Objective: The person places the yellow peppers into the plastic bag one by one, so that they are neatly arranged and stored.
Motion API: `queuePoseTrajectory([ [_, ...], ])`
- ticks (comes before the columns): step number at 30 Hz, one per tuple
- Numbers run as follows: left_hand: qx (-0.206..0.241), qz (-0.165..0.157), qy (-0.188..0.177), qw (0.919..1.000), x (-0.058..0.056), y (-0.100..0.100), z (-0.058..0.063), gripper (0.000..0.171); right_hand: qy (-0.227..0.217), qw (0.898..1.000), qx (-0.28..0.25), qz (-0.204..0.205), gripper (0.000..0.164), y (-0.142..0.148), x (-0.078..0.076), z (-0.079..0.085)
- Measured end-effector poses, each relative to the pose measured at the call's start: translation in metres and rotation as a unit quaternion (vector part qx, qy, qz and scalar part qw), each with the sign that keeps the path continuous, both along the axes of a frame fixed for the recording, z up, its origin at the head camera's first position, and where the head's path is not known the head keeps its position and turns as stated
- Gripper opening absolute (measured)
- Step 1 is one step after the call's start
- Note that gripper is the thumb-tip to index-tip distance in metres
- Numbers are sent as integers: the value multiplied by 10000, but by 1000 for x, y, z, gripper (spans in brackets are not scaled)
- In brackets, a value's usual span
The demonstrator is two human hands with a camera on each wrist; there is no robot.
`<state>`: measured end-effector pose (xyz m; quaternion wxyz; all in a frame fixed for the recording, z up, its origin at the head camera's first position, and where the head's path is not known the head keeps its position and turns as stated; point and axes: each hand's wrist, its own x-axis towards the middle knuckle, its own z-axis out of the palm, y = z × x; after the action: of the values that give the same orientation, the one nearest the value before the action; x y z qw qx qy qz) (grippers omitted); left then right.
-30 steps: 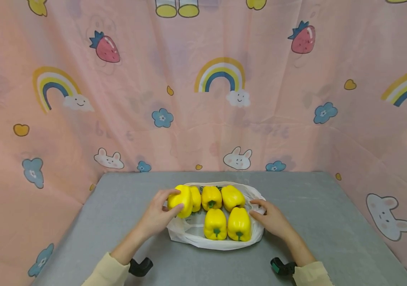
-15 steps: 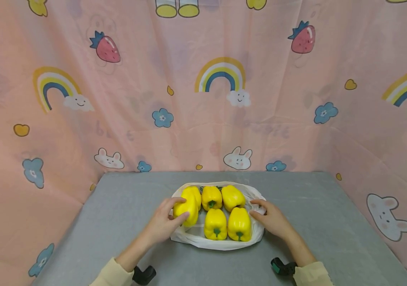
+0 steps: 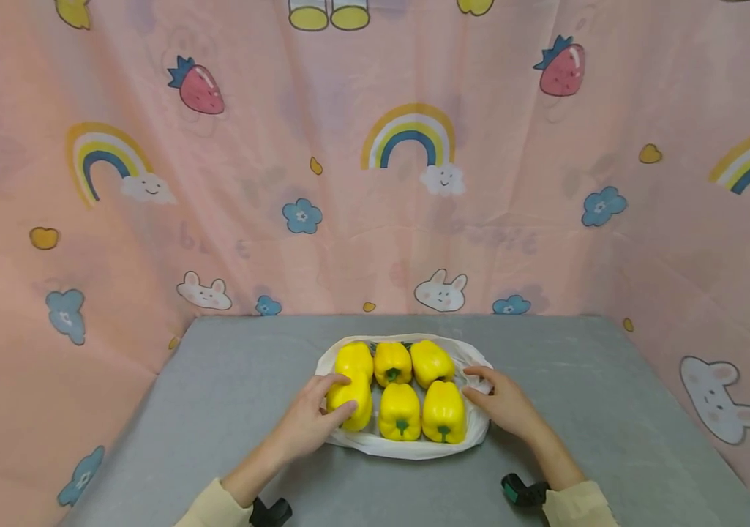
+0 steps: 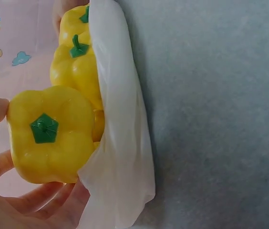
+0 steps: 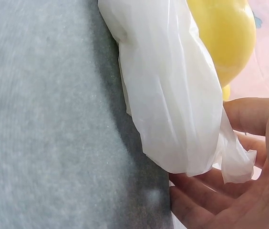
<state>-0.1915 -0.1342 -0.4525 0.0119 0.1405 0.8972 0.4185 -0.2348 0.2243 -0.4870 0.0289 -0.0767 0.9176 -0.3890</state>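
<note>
My left hand [image 3: 315,414] holds a yellow bell pepper [image 3: 353,402] at the front left of an open white plastic bag [image 3: 414,450]. Thumb and fingers lie on either side of this pepper, and its green stem [image 4: 44,128] faces the left wrist camera. Several more yellow bell peppers, such as the front right one [image 3: 443,410], lie inside the bag in two rows. At the bag's right end, my right hand [image 3: 506,401] grips the bag's edge; in the right wrist view a fold of thin plastic [image 5: 237,160] sits between thumb and fingers.
The bag rests on a grey table [image 3: 243,366]. A pink printed curtain [image 3: 375,241] hangs behind the table and along its sides. Black devices [image 3: 522,490] are strapped at both wrists.
My left hand has moved right and toward me, lowering the pepper from the bag's left edge into the front left spot. The right hand keeps its place on the bag.
</note>
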Motion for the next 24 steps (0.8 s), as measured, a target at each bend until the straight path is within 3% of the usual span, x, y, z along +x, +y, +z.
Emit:
queuePoseTrajectory([
  [9,-208,31,-217,9995,1,1,-11,46,17,10000,-4,27,47,-1,0,1],
  [24,-362,123,-234,9990,-3,9,-20,50,36,10000,-86,0,46,0,1,-1],
])
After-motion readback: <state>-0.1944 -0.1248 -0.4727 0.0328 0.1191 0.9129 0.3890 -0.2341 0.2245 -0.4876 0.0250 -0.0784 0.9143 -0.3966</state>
